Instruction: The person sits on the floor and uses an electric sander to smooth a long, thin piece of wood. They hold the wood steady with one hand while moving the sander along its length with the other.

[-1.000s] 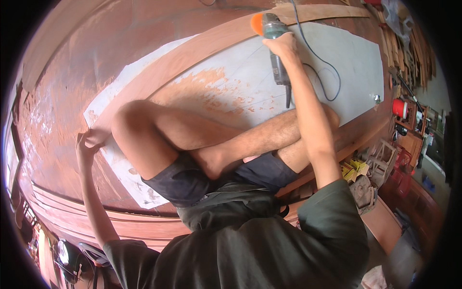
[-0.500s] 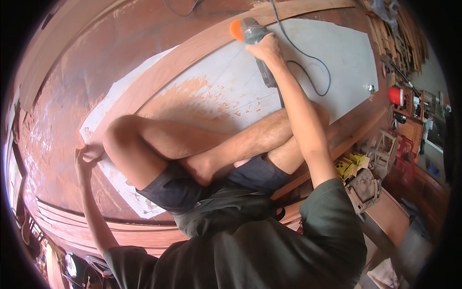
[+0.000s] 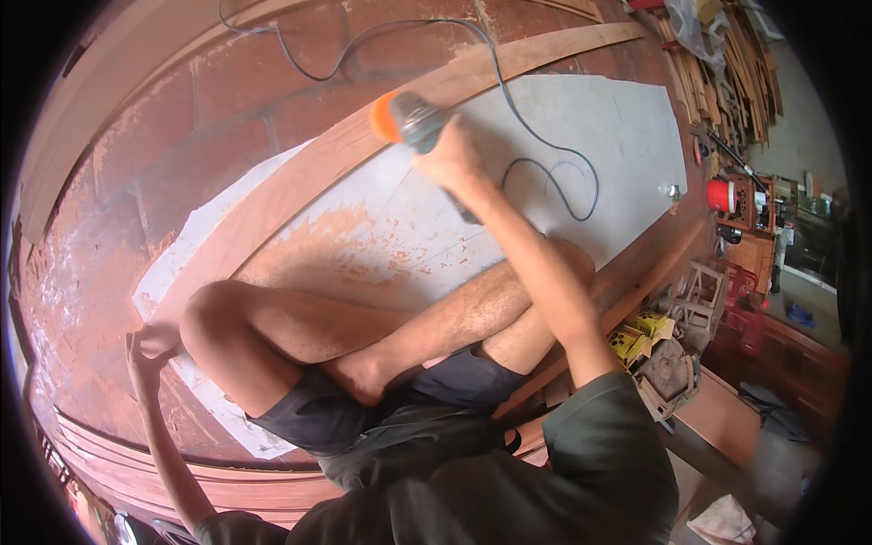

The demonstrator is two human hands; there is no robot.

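My right hand (image 3: pixel 451 162) is wrapped round a grey-green angle grinder (image 3: pixel 420 123), which has an orange disc (image 3: pixel 385 118) at its head. The disc meets the upper face of a long, slightly curved wooden board (image 3: pixel 286 186), about midway along it. At the board's near left end, beside my bent knee, my left hand (image 3: pixel 145 352) grips the wood; some of its fingers are hidden. Under the board lies a pale sheet (image 3: pixel 618 113), strewn with reddish sawdust (image 3: pixel 336 232) between the board and my crossed legs.
A dark power cord (image 3: pixel 545 145) loops over the sheet and across the tiled floor. Wooden strips (image 3: pixel 722 86) are piled at the far right. Yellow boxes (image 3: pixel 640 336) and a red container (image 3: pixel 722 195) stand to my right. More long boards (image 3: pixel 218 490) lie along my left side.
The grinder has slid leftward and nearer along the board in my right hand. My left hand stays at the board's end. The whole view has shifted, showing more floor and cord at the top.
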